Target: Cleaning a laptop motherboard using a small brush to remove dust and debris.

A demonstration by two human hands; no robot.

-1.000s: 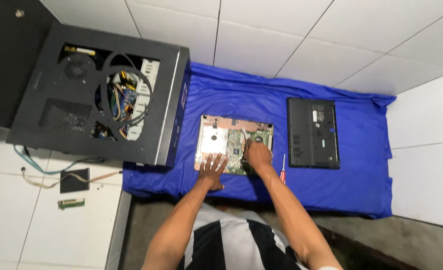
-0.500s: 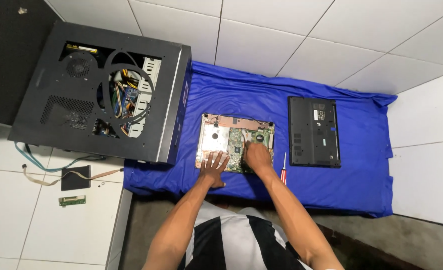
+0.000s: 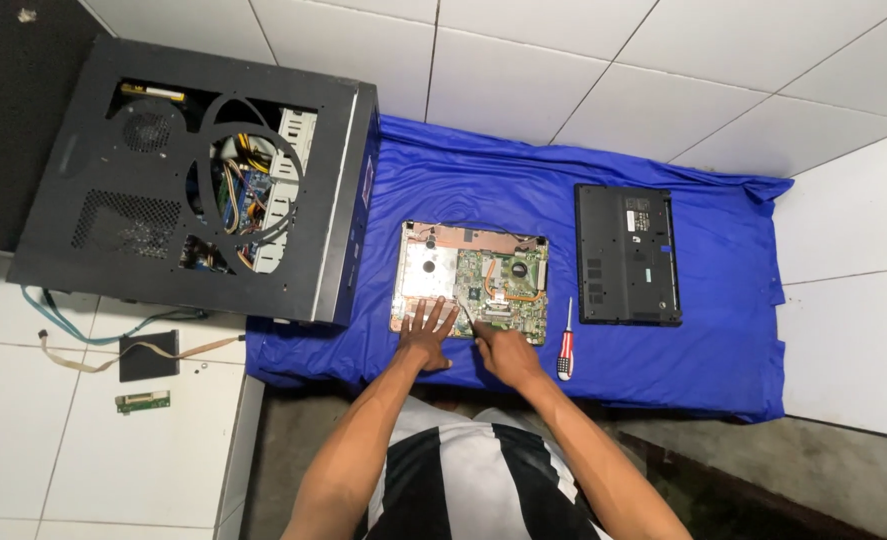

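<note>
An opened laptop base (image 3: 468, 275) with a green circuit board, copper heat pipe and silver plate lies on a blue cloth (image 3: 723, 330). My left hand (image 3: 425, 335) rests flat on its near edge, fingers spread, holding nothing. My right hand (image 3: 503, 352) sits at the near edge just right of it, fingers pinched on a thin pale strip (image 3: 467, 312) that slants up over the board; whether it is a cable or a tool is unclear. A red-and-white screwdriver (image 3: 565, 345) lies on the cloth just right of my right hand.
A black laptop cover (image 3: 628, 255) lies on the cloth to the right. A black desktop computer case (image 3: 193, 180) with visible wiring stands at the left, overlapping the cloth. On the white tiles at left lie a small black module (image 3: 148, 355), a ribbon cable and a green circuit strip (image 3: 143, 402).
My right hand has drawn back from the middle of the circuit board to its near edge. My left hand has stayed on the near edge.
</note>
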